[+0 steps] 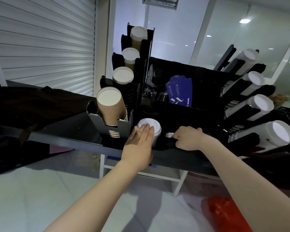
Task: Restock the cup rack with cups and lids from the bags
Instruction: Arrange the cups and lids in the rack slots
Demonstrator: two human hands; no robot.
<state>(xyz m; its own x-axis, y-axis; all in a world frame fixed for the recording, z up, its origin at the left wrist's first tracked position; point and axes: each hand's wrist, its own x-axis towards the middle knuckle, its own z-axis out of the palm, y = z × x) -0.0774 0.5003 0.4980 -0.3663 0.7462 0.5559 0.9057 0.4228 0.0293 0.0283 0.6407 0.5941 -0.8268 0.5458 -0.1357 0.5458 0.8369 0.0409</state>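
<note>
We judge the restock nearly done: cups [111,108] fill both side columns of the cup rack [174,113], our left hand [139,143] presses flat-fingered on the lid stack [149,123] in its front slot, and our right hand [187,138] curls beside it, on what we cannot tell.

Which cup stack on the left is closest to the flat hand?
The ribbed brown stack, lowest in the left column, just beside the left hand; the other three sit higher up.
</note>
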